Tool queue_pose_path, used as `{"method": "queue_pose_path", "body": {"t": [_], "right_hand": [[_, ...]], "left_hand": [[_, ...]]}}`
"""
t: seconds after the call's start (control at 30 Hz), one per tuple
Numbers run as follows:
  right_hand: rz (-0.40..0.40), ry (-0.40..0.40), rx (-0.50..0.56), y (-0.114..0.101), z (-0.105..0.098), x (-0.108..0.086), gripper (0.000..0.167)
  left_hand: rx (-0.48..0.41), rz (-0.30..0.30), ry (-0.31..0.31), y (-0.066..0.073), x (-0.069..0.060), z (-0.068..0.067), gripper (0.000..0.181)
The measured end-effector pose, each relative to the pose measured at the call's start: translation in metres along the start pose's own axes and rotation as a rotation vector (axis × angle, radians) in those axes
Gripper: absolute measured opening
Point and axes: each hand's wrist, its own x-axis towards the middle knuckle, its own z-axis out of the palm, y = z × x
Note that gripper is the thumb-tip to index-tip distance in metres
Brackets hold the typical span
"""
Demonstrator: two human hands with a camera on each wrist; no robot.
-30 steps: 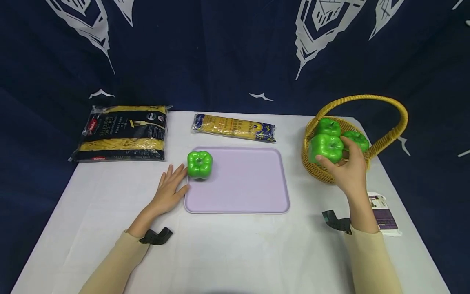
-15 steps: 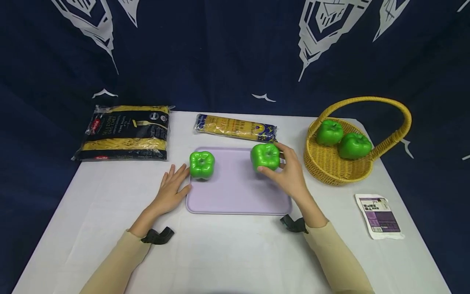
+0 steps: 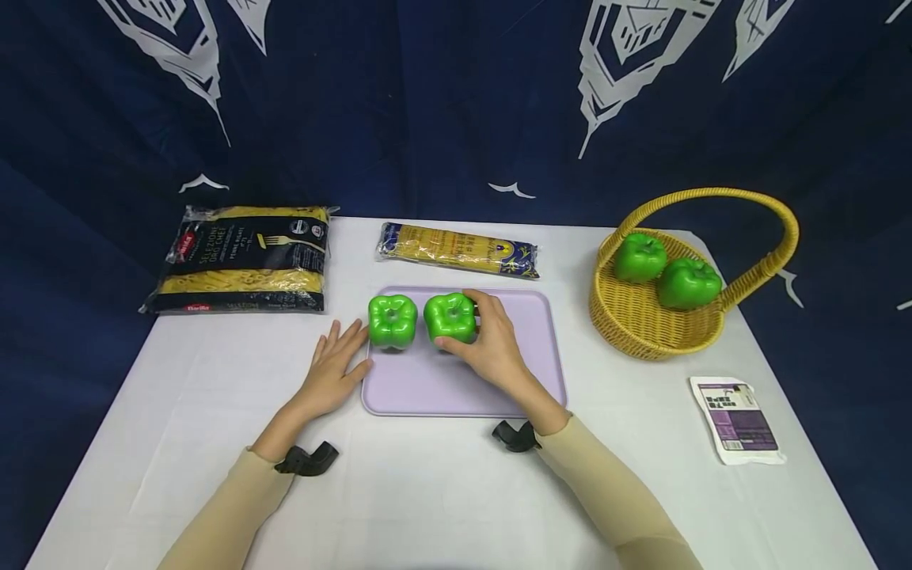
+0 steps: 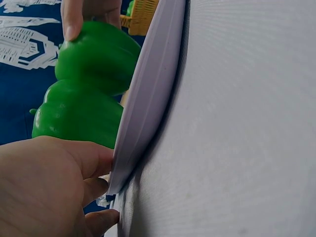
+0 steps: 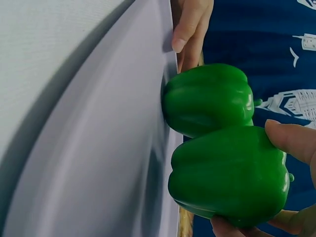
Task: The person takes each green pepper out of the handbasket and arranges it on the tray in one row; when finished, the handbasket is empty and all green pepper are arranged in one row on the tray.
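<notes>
A green pepper (image 3: 450, 317) is gripped between thumb and fingers of the right hand (image 3: 492, 348), over the left half of the lilac tray (image 3: 456, 396). Just left of it, a second green pepper (image 3: 393, 321) stands at the tray's left side. In the right wrist view the held pepper (image 5: 229, 175) is close beside the other pepper (image 5: 210, 98); whether it rests on the tray I cannot tell. The left hand (image 3: 330, 372) lies with fingers spread, its fingertips at the tray's left edge. The left wrist view shows its fingers (image 4: 96, 160) against the tray rim (image 4: 148, 98).
A yellow wicker basket (image 3: 634, 336) with two green peppers stands at the right, its handle raised. A black pasta bag (image 3: 242, 261) lies at the back left and a long yellow noodle pack (image 3: 456, 248) behind the tray. A white and purple packet (image 3: 737, 419) lies front right.
The right hand has carried a pepper out of the basket and leftward over the tray, to beside the other pepper. The left hand has stayed at the tray's edge.
</notes>
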Motion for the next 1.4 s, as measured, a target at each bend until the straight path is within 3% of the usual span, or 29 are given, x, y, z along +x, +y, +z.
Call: {"method": "queue_pose_path", "body": {"t": [0.5,0.83,1.0,1.2,1.4], "right_hand": [[0.035,-0.019,-0.02,0.004,0.006,0.003,0.087],[0.018,-0.069,-0.018,0.003,-0.003,0.001,0.09],[0.0,-0.055,0.033,0.008,-0.021,-0.002,0.086],[-0.001,0.049,0.041,0.025,-0.058,-0.006,0.077],[0.054,0.152,0.018,0.051,-0.103,-0.013,0.071]], "left_hand": [[-0.001,0.013,-0.012,0.002,0.003,-0.001,0.058],[-0.001,0.009,-0.009,0.002,0.0,-0.002,0.058],[0.001,0.005,-0.008,0.001,-0.002,-0.002,0.058],[-0.006,0.008,-0.008,0.001,-0.002,-0.003,0.058],[-0.004,0.011,-0.009,0.001,-0.002,-0.002,0.058]]}}
